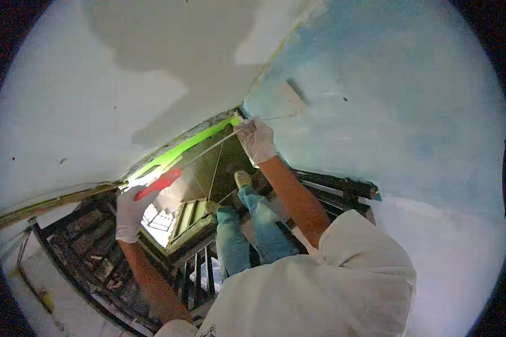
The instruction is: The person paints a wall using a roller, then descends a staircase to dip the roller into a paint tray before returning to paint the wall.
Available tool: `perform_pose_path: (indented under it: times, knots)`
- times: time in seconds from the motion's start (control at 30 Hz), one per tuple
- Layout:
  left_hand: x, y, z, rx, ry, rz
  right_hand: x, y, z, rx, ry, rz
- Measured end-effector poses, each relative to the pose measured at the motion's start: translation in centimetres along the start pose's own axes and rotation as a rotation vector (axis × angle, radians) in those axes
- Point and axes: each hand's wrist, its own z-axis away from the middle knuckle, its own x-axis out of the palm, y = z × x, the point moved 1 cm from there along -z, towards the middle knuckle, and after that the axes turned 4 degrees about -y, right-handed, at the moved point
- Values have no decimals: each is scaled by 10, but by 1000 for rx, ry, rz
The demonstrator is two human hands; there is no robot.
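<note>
head view: left hand point(134, 208) grips a red handle point(162, 182) near a green strip point(185, 149); right hand point(256, 140) curls by the strip's upper end, its hold i can't tell; seemingly edge work, next calling for steadiness

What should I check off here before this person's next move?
1. Left hand has the red tool: ok, gripped.
2. Right hand has the thin pale strip: ok, held at its upper end.
3. Strip straight between red tool and right hand: ok, no visible sag.
4. Both hands covered: ok, pale gloves on each.
5. Right hand touching the bright green band: cannot tell; they overlap closely in this view.
6. Secure footing under the shoes: cannot tell; the surface below is dim.
</note>
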Motion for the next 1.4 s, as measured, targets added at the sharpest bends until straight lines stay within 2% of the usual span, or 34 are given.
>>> perform_pose_path:
  times: [0.03,0.17,0.23,0.27,0.37,0.43,0.47,0.53,0.63,0.67,0.73,0.83,0.87,0.97,1.0,1.03,1.07,1.1,1.17,1.27,1.3,1.37,1.4]
  knots:
    - [-7,5,4,-77,-13,59,20,-11,17,-14,0,5]
    - [-14,2,10,-115,-64,267,94,-49,69,-172,-86,178]
    - [-7,4,9,-60,-21,315,128,-65,94,-310,-105,321]
    - [-3,8,9,-8,23,357,131,-68,98,-306,-104,330]
    - [-12,17,22,-17,1,321,128,-68,109,-373,-191,284]
    - [-15,16,35,-36,11,356,104,-51,111,-267,9,282]
    - [-16,12,43,-31,18,353,89,-41,109,-268,1,278]
    - [-11,0,56,-145,-14,207,51,-23,99,-81,21,249]
    - [10,-6,67,-193,-37,142,10,-10,76,-5,-52,188]
    - [23,-12,65,-174,-26,135,6,-12,68,-8,-54,181]
    - [38,-4,62,-12,63,-3,8,-21,57,-62,73,297]
    - [27,22,65,-72,88,130,26,-40,70,-107,53,271]
    - [20,25,64,-30,54,112,40,-49,80,-117,53,276]
    - [17,24,57,-62,15,297,102,-80,117,-261,-51,352]
    - [26,19,50,-21,7,338,115,-93,125,-273,-51,357]
    - [36,16,42,22,2,382,128,-108,128,-392,-140,433]
    - [43,31,38,197,98,358,141,-120,133,-508,-232,510]
    - [46,44,39,195,52,369,151,-131,141,-513,-240,521]
    - [42,58,44,196,22,392,168,-147,152,-504,-233,518]
    - [36,33,51,186,-42,235,156,-119,153,-465,-250,532]
    - [35,13,57,67,-78,288,133,-104,136,-402,-333,547]
    - [30,-9,75,-177,-150,397,108,-67,113,-164,-183,504]
    - [27,-15,83,-231,-172,319,91,-47,94,-79,-123,494]
